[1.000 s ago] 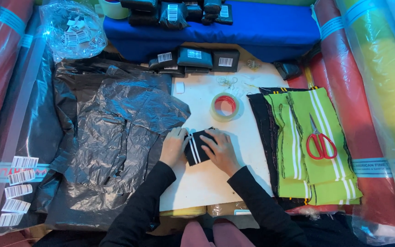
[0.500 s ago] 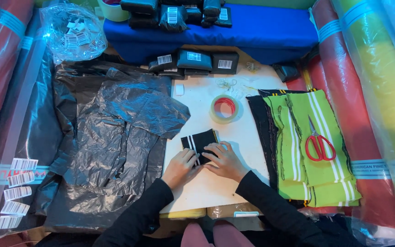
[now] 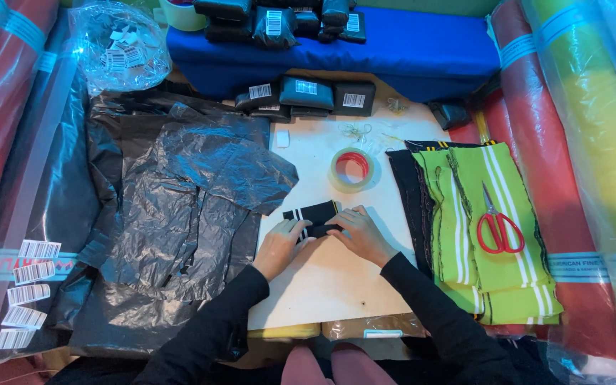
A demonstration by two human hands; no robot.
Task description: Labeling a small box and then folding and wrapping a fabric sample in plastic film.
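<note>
Left hand (image 3: 279,246) and right hand (image 3: 365,234) together, pressing on folded black knit fabric piece with white stripes (image 3: 313,216), flat on white counter (image 3: 322,278), near clear tape roll (image 3: 353,169).

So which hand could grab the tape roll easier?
Probably the right hand: the tape roll sits just above it on the white board, while the left hand is farther off, on the black folded cloth.
</note>
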